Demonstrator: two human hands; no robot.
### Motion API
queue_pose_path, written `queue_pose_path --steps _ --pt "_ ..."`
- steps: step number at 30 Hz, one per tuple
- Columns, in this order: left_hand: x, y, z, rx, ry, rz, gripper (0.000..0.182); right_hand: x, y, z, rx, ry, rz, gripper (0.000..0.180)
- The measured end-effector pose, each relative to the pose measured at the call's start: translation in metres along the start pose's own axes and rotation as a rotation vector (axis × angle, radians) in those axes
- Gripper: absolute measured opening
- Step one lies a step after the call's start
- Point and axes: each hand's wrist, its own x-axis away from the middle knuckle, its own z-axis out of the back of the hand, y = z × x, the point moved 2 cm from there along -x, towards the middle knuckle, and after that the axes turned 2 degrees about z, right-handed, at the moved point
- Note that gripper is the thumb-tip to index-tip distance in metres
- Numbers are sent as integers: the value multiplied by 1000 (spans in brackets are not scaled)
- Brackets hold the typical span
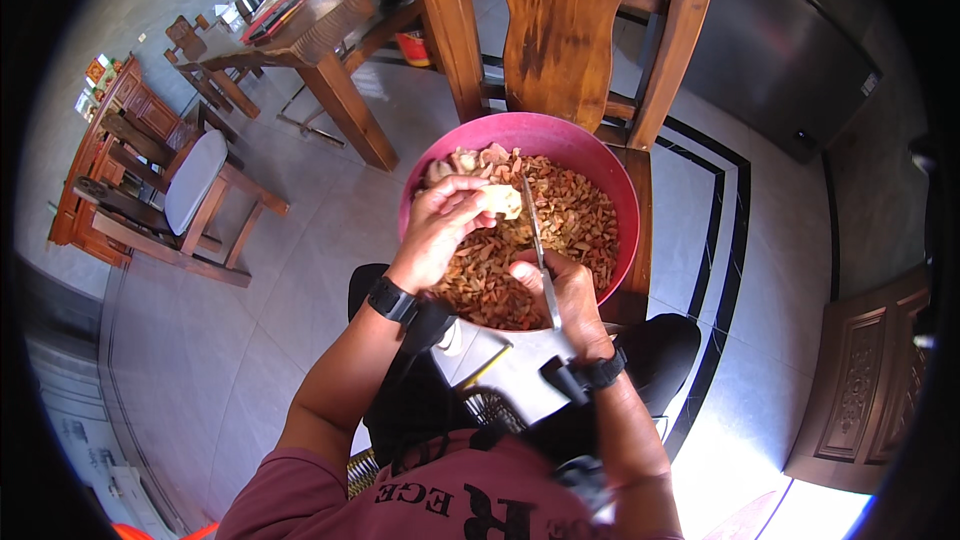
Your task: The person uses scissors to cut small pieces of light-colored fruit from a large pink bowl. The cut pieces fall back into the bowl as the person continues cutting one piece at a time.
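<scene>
Between the thumb and fingers of my left hand (450,217) is a pale yellow piece (504,201), perhaps a root or dried fruit, with a rough edge. My right hand (571,292) grips a narrow metal cutting tool (537,229); I cannot tell whether it is a knife or scissors. Its blade points away from me, just right of the piece. Below both hands stands a pinkish-red basin (540,124) holding a thick layer of small orange-brown chopped pieces (574,199). Larger pale chunks (469,160) are heaped at its far left side.
The basin rests on a wooden chair (570,52) whose tall back rises beyond it. At the upper left is a wooden table (337,22) bearing cups and a tray. Another chair (196,180) stands left. A dark refrigerator (757,37) is upper right, a carved wooden door (862,390) lower right.
</scene>
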Motion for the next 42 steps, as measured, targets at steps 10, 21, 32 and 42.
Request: queue_pose_path --steps 10,21,32,42 --pt "-3 -18 -1 216 -66 92 24 -2 -2 6 114 -134 33 73" --pt "-9 -18 4 161 -94 192 24 2 0 0 71 5 128 53" --pt "2 -10 -3 117 -17 130 19 -2 11 0 52 57 -85 47" --pt "7 -7 -14 119 -32 19 17 -6 6 -1 269 36 85 77"
